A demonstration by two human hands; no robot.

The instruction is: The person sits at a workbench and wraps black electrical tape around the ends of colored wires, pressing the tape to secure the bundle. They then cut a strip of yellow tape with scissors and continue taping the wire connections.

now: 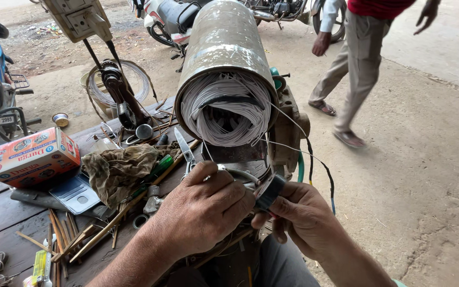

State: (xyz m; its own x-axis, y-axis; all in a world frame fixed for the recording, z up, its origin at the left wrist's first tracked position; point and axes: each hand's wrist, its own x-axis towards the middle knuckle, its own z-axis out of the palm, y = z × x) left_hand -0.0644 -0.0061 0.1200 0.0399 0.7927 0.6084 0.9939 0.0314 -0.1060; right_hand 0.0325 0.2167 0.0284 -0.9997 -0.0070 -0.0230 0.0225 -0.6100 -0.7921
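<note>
Right at the centre sits the big dull-grey metal cylinder [224, 48], a motor housing lying on its side at the edge of the wooden surface [6, 212], its open end packed with a thick bundle of white wire windings [224, 109]. The coils look already laid in and bunched, with a dark band across them, so the winding itself seems largely done; what is left, by the look of it, is the loose thin leads [288, 143] trailing off to the right and the wrapping below. The left hand [203, 210] is closed down over a pale sleeved lead just under the housing, fingers curled tight on it. The right hand [304, 218] pinches a small roll of black tape [270, 192] between thumb and fingers, touching the left hand's work, though whether tape is already stuck on is hard to tell. Just beside them lie steel scissors [185, 149], a crumpled olive rag [120, 170], a green-handled screwdriver [158, 169] and thin wooden sticks [81, 239]. Further left, an orange and white cardboard box [33, 157]. Behind, a parked motorcycle [173, 21], and another person [362, 58] walking across the concrete floor [421, 175].
</note>
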